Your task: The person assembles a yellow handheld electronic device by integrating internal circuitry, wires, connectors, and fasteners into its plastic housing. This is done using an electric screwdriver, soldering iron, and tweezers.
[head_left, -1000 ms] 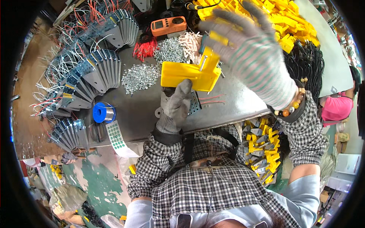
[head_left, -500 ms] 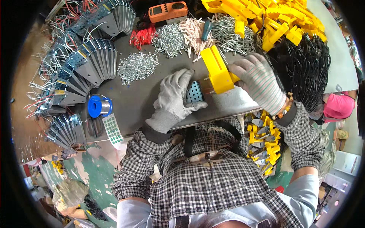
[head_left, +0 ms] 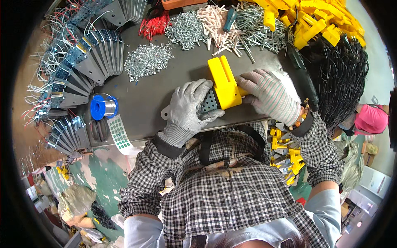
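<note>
Holding a blocky yellow plastic housing (head_left: 226,89) by its side stub (head_left: 242,92) in the striped-gloved right hand (head_left: 273,96), above the dark metal bench (head_left: 140,101), against a perforated blue-grey metal part (head_left: 209,103) clasped in the grey-gloved left hand (head_left: 185,106); probably light, stiff, slick, best gripped across flat sides.

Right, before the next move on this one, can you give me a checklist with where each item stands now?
1. Left grip on the perforated metal part: ok, thumb and fingers lie on opposite sides of it.
2. Right grip on the yellow housing: ok, at the narrow piece jutting from its right side.
3. Housing fully seated on the metal part: cannot tell; they meet, but the joint is hidden.
4. Wires clear of the joint: cannot tell, none show there.
5. Screwdriver out of the way: ok, it lies on the heaped pink pegs.
</note>
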The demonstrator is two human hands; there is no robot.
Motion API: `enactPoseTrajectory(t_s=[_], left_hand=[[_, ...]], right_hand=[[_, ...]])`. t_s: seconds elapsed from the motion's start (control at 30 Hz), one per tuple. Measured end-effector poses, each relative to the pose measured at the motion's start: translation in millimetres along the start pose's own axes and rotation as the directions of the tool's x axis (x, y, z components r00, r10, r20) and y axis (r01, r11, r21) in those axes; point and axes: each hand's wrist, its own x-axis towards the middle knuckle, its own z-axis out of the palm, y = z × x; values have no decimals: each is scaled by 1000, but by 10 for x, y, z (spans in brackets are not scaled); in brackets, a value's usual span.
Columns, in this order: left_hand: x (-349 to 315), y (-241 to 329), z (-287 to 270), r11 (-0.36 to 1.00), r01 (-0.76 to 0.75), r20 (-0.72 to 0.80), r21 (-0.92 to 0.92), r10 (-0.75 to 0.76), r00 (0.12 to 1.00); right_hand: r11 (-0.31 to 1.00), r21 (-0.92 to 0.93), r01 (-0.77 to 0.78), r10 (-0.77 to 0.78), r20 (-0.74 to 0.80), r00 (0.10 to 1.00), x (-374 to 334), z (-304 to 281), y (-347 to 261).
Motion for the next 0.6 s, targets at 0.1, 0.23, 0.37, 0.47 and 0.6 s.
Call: enactPoseTrajectory(t_s=[0.1,0.23,0.37,0.47,0.6], left_hand=[[-26,-36,-3,1000,-17,-6,9,17,1000],[-20,-53,-16,999,-51,-9,-6,51,999],[-13,-84,-20,998,-48,33,-49,50,998],[-24,-125,8,998,-34,84,-56,38,996],[124,-71,9,946,-66,-42,-316,56,998]], right_hand=[[997,74,-11,9,25,1000,46,-91,-27],[980,197,-7,-11,87,996,91,-181,42],[968,251,-17,-11,111,994,127,-231,51],[980,200,-10,-12,105,994,103,-214,27],[999,50,5,-8,61,998,111,-305,-83]])
